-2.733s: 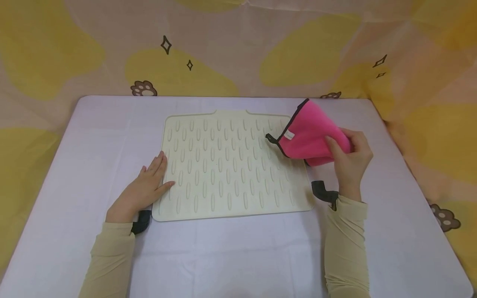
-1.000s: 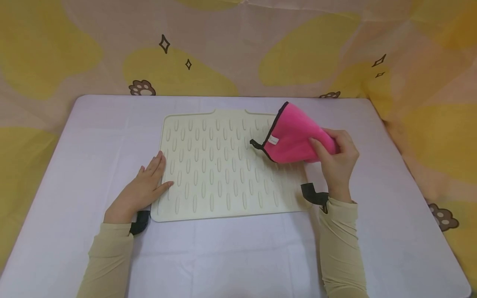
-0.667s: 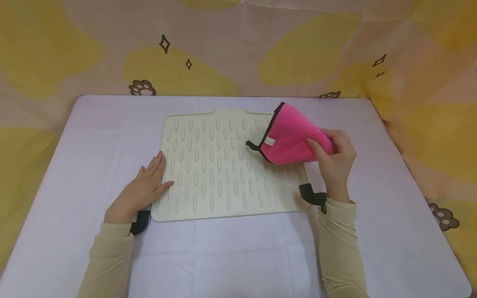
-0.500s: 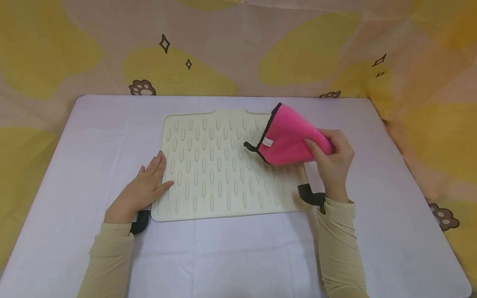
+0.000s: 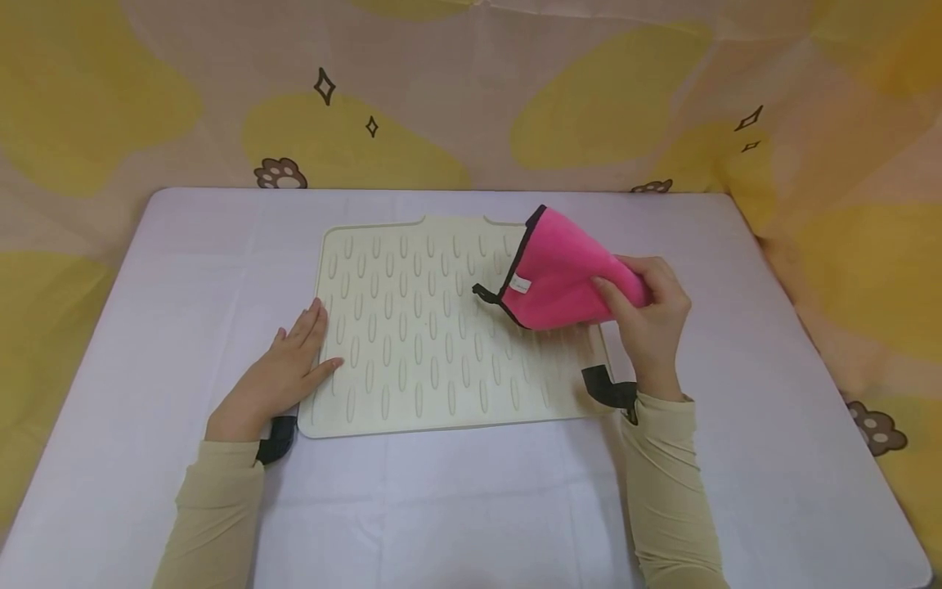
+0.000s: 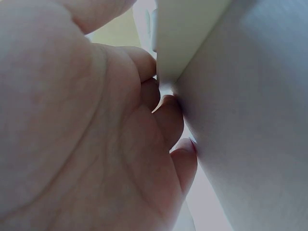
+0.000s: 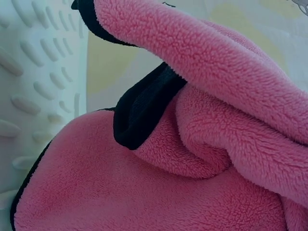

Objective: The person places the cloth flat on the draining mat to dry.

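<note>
Right hand: fingers and thumb clamped on the pink cloth
Pink cloth: spreads left of those fingers, over the mat, dark-bound edge farthest from them
Left hand: fingers lying together along the mat's left edge, thumb apart, over that edge
Mat: between both hands' fingers
Surface: wide margins outside both hands' fingers and before the mat

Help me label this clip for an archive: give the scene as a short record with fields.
Left hand: rests at the left edge of the cream mat
Right hand: pinches the pink cloth
Cloth: black-edged, with black loop and white tag; over the mat's right part, contact unclear
Mat: raised oval bumps; lies on the white table
Backdrop: pinkish, with yellow patches and paw prints
</note>
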Action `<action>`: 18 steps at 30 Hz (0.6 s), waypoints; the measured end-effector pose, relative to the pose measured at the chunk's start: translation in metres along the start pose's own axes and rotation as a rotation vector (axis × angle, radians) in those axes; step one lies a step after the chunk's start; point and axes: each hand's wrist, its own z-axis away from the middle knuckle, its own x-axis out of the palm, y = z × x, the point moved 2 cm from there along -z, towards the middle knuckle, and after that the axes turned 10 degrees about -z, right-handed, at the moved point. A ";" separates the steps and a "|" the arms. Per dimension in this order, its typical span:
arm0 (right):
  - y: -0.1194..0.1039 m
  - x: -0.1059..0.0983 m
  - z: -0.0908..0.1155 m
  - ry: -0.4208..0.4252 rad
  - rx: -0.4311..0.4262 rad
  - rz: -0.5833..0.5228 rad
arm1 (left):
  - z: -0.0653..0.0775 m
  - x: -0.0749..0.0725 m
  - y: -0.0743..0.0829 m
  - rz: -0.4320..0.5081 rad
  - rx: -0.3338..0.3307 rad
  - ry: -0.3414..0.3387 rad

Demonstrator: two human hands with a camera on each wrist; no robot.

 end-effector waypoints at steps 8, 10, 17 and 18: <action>-0.006 0.012 0.003 -0.057 -0.028 -0.064 | 0.000 -0.002 0.000 0.001 0.010 0.003; -0.007 0.014 0.004 -0.069 -0.036 -0.066 | 0.000 -0.002 0.000 0.001 0.012 0.003; -0.008 0.016 0.006 -0.077 -0.028 -0.080 | -0.001 0.000 -0.001 0.000 0.011 0.002; -0.009 0.016 0.006 -0.076 -0.026 -0.084 | -0.001 0.000 -0.001 -0.001 0.011 0.003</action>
